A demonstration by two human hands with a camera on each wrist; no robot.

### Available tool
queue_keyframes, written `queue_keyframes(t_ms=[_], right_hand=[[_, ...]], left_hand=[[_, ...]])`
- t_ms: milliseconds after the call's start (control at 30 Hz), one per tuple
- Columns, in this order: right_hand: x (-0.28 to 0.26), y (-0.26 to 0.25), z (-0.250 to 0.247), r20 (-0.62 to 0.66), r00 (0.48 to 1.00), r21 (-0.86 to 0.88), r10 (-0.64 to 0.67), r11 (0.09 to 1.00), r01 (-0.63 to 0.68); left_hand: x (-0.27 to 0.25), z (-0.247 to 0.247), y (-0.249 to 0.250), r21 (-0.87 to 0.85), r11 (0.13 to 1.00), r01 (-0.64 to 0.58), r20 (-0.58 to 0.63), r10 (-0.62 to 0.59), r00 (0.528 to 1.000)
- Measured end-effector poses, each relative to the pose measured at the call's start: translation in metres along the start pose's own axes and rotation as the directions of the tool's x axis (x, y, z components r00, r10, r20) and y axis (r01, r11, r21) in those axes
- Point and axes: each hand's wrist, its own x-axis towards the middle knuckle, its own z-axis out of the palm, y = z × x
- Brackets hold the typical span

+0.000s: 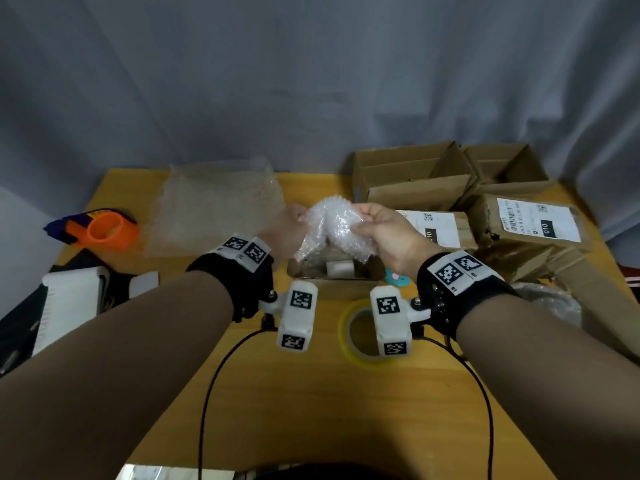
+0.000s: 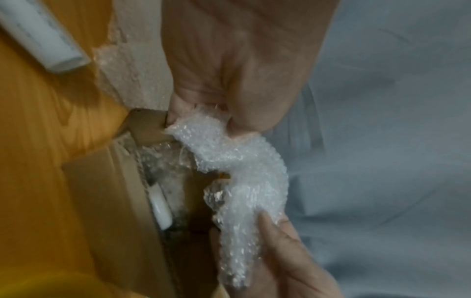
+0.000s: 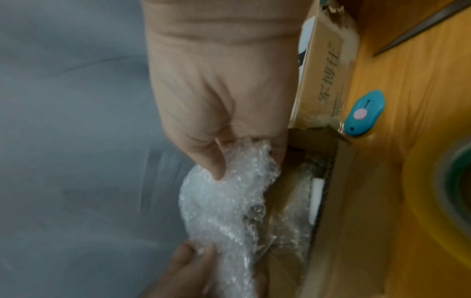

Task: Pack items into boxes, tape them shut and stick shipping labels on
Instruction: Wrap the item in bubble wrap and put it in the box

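Curtain (image 1: 311, 81) of grey cloth hangs behind my yellow wooden bench (image 1: 311, 393). On the far right of the bench stand open boxes (image 1: 412, 174), and in front of them lie labelled boxes (image 1: 530, 220) with white shipping labels on top. A flat bubble sheet (image 1: 214, 209) lies at the far left centre. A white printer (image 1: 69, 303) sits at the left edge, with an orange tape gun (image 1: 104, 230) beyond it.

Right in front of me is the small open box (image 1: 332, 289). A white tube (image 1: 341, 268) lies inside it along the near wall, among clear wrapping; the wrist views show the same tube down in the box. I hold a crumpled wad of bubble wrap (image 1: 334, 226) just above this box, between both hands. My left hand (image 1: 287, 230) pinches the wad's left end, fingers curled round it. My right hand (image 1: 384, 233) grips the right end, thumb pressed into the wrap. The wad sags between the two hands, and its lower edge hangs toward the box opening.

A tape roll (image 1: 360, 330), clear with a yellowish edge, lies on the bench near my right wrist. A small blue cutter (image 3: 363, 114) with a pink button rests on the bench just beside the box's right corner.
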Motion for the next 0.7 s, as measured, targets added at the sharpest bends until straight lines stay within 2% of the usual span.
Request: queue_keyframes(t_ms=[67,167,300,367,433,500,600,667,700], right_hand=[[-0.002,0.007,-0.002,-0.025,1.0,-0.155,-0.015,0.988,0.011],[-0.002,0.012,-0.008,-0.081,0.995,-0.346,-0.054,0.938,0.023],[-0.009,0.012,-0.011,-0.063,0.995,-0.483,-0.076,0.875,0.037],[-0.008,0.015,-0.012,-0.034,0.993,-0.582,-0.111,0.81,0.071],[-0.005,0.018,-0.012,0.023,0.987,-0.741,-0.159,0.66,0.124],[-0.001,0.024,-0.012,0.108,0.978,-0.873,-0.177,0.454,0.178],[0.0,0.035,-0.007,0.197,0.975,-0.963,-0.104,0.167,0.212],[-0.002,0.035,-0.002,0.17,0.986,-0.984,-0.001,0.05,0.169],[-0.002,0.033,-0.001,0.14,0.989,-0.99,0.046,0.034,0.139]], left_hand=[[-0.006,-0.005,-0.007,0.139,0.985,-0.101,0.033,0.097,0.995],[-0.011,-0.01,-0.012,0.175,0.966,-0.189,0.05,0.183,0.982],[-0.015,-0.014,-0.018,0.111,0.971,-0.21,0.044,0.207,0.977],[-0.014,-0.012,-0.022,0.156,0.963,-0.222,0.073,0.213,0.974],[-0.012,-0.007,-0.026,0.213,0.949,-0.232,0.119,0.21,0.97],[-0.01,0.0,-0.03,0.311,0.904,-0.294,0.178,0.248,0.952],[-0.007,0.009,-0.037,0.602,0.698,-0.387,0.266,0.282,0.922],[-0.003,0.012,-0.041,0.765,0.519,-0.382,0.287,0.256,0.923],[0.0,0.014,-0.042,0.797,0.473,-0.375,0.291,0.242,0.925]])
